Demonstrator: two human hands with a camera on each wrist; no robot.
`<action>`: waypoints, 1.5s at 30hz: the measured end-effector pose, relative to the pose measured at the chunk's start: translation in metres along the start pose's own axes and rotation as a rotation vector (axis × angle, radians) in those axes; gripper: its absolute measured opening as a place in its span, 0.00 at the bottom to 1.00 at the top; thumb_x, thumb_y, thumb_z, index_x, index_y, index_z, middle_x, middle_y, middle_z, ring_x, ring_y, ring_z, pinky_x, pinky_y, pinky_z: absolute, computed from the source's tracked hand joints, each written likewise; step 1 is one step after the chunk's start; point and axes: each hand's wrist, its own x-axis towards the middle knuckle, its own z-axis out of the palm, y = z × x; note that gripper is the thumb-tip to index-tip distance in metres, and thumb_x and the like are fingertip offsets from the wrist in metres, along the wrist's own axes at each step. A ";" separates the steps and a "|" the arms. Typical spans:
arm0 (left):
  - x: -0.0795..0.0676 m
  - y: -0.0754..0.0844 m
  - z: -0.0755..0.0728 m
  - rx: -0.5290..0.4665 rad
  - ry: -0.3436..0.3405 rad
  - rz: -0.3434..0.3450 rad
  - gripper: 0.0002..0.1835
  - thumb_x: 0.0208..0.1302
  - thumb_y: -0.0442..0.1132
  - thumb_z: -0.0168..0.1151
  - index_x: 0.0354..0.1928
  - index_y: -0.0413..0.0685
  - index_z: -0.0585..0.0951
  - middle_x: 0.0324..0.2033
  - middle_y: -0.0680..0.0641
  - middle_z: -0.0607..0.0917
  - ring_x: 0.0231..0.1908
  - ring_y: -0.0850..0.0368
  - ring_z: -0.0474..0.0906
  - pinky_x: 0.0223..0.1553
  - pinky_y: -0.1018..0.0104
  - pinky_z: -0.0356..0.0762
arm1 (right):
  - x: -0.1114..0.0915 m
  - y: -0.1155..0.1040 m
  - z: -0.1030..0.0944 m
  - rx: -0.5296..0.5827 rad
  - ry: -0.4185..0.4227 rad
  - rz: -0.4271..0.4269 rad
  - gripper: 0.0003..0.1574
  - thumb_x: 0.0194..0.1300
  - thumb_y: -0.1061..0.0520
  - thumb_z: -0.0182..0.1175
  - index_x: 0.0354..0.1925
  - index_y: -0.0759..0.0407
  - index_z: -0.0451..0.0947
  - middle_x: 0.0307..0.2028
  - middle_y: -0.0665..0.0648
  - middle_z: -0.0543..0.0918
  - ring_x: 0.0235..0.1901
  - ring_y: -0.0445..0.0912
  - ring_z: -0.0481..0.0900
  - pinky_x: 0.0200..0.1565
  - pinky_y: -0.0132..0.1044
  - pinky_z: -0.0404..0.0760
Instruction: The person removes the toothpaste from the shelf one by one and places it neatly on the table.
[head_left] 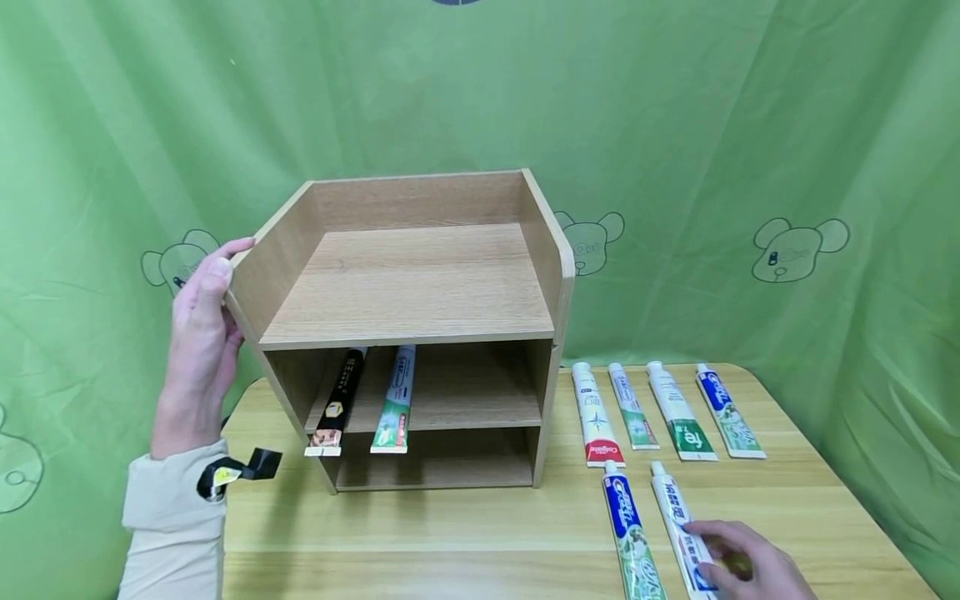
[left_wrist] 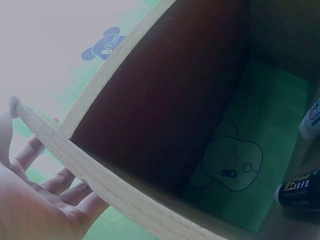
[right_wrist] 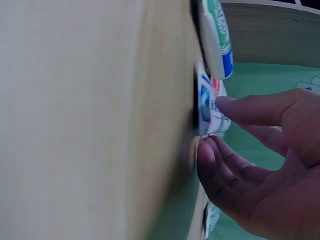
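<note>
My left hand [head_left: 198, 342] grips the upper left side panel of a wooden shelf unit [head_left: 408, 283], thumb over its front edge. Low on the right, my right hand [head_left: 750, 558] has thumb and fingers at the two sides of a white toothpaste tube [head_left: 678, 521] with blue lettering, pinching it near its lower end. The tube lies on the table. Left of it lies a blue and green toothpaste tube [head_left: 628, 533]. On the shelf's middle level, a black toothpaste tube [head_left: 341, 400] and a green and white one [head_left: 395, 400] stick out slightly over the front edge.
Behind the right hand, a row holds a red-ended Colgate tube [head_left: 596, 417], a small green and white tube [head_left: 633, 408], a white and green tube [head_left: 681, 412] and a blue and green tube [head_left: 730, 412]. A green curtain [head_left: 675, 125] hangs behind the wooden table [head_left: 450, 542].
</note>
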 end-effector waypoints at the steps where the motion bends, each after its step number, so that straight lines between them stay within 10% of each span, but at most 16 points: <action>1: 0.000 0.000 0.000 -0.002 0.001 0.001 0.26 0.72 0.53 0.59 0.66 0.50 0.79 0.59 0.42 0.72 0.52 0.47 0.71 0.47 0.61 0.73 | -0.001 -0.002 -0.001 0.010 0.014 -0.006 0.34 0.63 0.55 0.73 0.65 0.59 0.77 0.51 0.58 0.83 0.48 0.52 0.82 0.45 0.47 0.84; 9: 0.000 0.001 0.000 -0.001 0.001 0.001 0.25 0.72 0.53 0.59 0.66 0.50 0.79 0.59 0.41 0.72 0.52 0.47 0.71 0.46 0.62 0.74 | -0.011 -0.029 -0.005 0.090 0.112 -0.103 0.34 0.68 0.60 0.68 0.69 0.62 0.71 0.65 0.69 0.76 0.56 0.61 0.81 0.46 0.46 0.86; 24: -0.001 0.000 -0.001 0.010 0.006 -0.013 0.26 0.71 0.53 0.58 0.66 0.50 0.79 0.58 0.42 0.73 0.51 0.47 0.72 0.44 0.63 0.75 | -0.025 -0.086 0.007 0.150 0.196 -0.389 0.25 0.68 0.65 0.67 0.62 0.55 0.79 0.56 0.58 0.84 0.47 0.43 0.85 0.44 0.29 0.83; 45: 0.000 0.000 -0.001 0.018 0.007 -0.008 0.25 0.72 0.53 0.58 0.66 0.51 0.79 0.58 0.42 0.74 0.51 0.48 0.74 0.44 0.62 0.76 | -0.021 -0.152 0.030 0.345 0.020 -0.598 0.24 0.71 0.58 0.66 0.63 0.53 0.77 0.54 0.52 0.85 0.48 0.44 0.86 0.48 0.34 0.84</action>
